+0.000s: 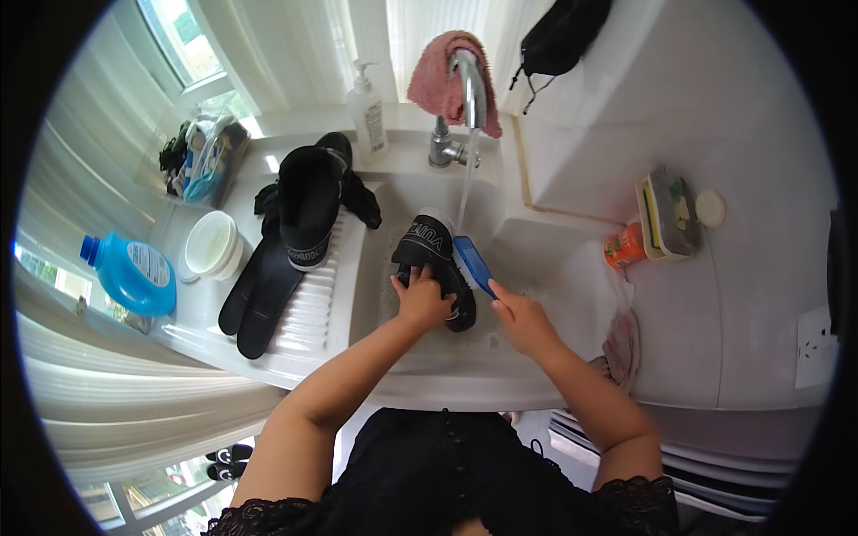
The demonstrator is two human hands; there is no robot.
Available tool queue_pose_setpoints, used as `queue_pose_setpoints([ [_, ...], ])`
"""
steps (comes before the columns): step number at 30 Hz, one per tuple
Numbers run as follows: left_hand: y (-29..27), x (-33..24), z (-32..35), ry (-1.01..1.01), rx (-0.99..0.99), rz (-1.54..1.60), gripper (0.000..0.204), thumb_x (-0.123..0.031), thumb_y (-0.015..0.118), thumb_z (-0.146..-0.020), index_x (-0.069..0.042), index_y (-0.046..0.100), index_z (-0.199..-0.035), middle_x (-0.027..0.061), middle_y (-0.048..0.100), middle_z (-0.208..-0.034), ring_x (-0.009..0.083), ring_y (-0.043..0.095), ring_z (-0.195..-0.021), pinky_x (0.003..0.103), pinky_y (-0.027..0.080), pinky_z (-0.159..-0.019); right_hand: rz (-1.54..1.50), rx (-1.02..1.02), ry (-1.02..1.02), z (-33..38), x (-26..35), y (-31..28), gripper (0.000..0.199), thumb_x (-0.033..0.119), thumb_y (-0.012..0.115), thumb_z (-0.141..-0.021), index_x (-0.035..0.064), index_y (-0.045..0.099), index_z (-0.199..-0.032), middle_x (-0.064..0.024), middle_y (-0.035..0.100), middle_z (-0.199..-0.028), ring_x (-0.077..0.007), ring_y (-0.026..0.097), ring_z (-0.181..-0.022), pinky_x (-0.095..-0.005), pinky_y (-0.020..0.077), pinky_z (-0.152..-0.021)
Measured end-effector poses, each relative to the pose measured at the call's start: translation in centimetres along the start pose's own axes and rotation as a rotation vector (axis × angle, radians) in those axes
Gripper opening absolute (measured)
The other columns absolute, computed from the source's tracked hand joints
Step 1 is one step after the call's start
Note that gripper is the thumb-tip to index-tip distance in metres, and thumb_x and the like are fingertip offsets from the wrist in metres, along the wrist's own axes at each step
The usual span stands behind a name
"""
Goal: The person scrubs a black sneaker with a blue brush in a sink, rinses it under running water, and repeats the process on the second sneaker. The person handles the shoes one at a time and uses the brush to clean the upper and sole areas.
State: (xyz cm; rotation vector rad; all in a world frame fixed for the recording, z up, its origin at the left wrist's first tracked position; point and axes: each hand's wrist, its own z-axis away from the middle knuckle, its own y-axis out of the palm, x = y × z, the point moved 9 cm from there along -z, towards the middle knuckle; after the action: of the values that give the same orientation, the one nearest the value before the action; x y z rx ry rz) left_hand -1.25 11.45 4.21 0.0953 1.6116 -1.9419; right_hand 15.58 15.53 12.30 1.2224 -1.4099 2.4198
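Observation:
A black shoe (424,239) with a lettered band lies in the white sink (559,268). My left hand (424,299) grips its side, thumb and fingers bent over the dark material. In my right hand (527,323) is the handle of a blue scrub brush (474,263), its bristles turned toward the shoe's right side. Water (466,179) runs from the chrome tap (474,94) close to the shoe and the brush head. Another black shoe (308,210) stands on the ribbed washboard (313,313) at the left, with two black insoles (264,308) beside it.
A pink cloth (442,71) drapes over the tap. Behind the sink stands a white pump bottle (365,112). Toward the left are a white tub (214,246), a blue detergent jug (134,275) and a filled clear box (206,161). An orange can (623,246) and a soap tray (666,214) sit right.

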Motion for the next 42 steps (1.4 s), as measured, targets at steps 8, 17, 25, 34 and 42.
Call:
queue_pose_setpoints([
  [8,-1.0,-2.5,-1.1,0.121,0.025,0.012,0.048,-0.032,0.065,-0.078,0.003,0.064,-0.111,0.019,0.035,-0.146,0.0407,0.028,-0.136,0.077,0.007,-0.099,-0.187,-0.254,-0.094,1.4,0.6,1.3,0.039,0.023,0.049,-0.094,0.0144,0.051,-0.132,-0.0252,0.063,-0.081,-0.044,0.06,-0.077,-0.0467,0.0474,-0.068],
  [17,-0.7,-5.0,1.4,0.269,-0.08,-0.152,0.047,-0.03,0.067,-0.075,0.003,0.065,-0.108,0.0209,0.046,-0.136,0.04,0.035,-0.131,0.075,0.009,-0.1,-0.2,-0.456,-0.11,0.8,0.9,0.1,0.039,0.023,0.048,-0.095,0.0174,0.05,-0.134,-0.0249,0.061,-0.077,-0.0426,0.061,-0.073,-0.043,0.0475,-0.065],
  [25,-0.1,-4.2,3.2,0.389,-0.322,0.089,0.06,-0.03,0.066,-0.077,0.007,0.052,-0.121,0.0246,0.05,-0.129,0.0373,0.044,-0.126,0.065,0.004,-0.108,-0.437,-0.421,-0.019,2.2,-1.4,1.7,0.043,0.021,0.049,-0.096,0.0162,0.046,-0.138,-0.0066,0.038,-0.059,-0.0109,0.039,-0.053,-0.0279,0.0385,-0.053],
  [34,-0.7,-1.7,-1.9,0.077,0.269,1.713,0.056,-0.045,0.054,-0.09,-0.004,0.05,-0.127,0.0108,0.057,-0.12,0.0241,0.051,-0.113,0.043,0.03,-0.107,0.051,-0.358,-0.031,4.1,1.2,3.3,0.042,0.027,0.05,-0.094,0.0237,0.047,-0.136,-0.0205,0.062,-0.072,-0.0399,0.062,-0.068,-0.0486,0.0466,-0.06],
  [42,-0.4,-1.7,-4.7,-0.111,0.22,2.023,0.071,-0.066,0.034,-0.091,-0.008,0.046,-0.131,0.0148,0.05,-0.131,0.0335,0.046,-0.12,0.048,0.03,-0.108,0.109,-0.383,-0.057,-1.0,5.5,2.7,0.041,0.025,0.051,-0.094,0.0245,0.048,-0.134,-0.0193,0.064,-0.074,-0.0399,0.062,-0.067,-0.0492,0.0482,-0.061],
])
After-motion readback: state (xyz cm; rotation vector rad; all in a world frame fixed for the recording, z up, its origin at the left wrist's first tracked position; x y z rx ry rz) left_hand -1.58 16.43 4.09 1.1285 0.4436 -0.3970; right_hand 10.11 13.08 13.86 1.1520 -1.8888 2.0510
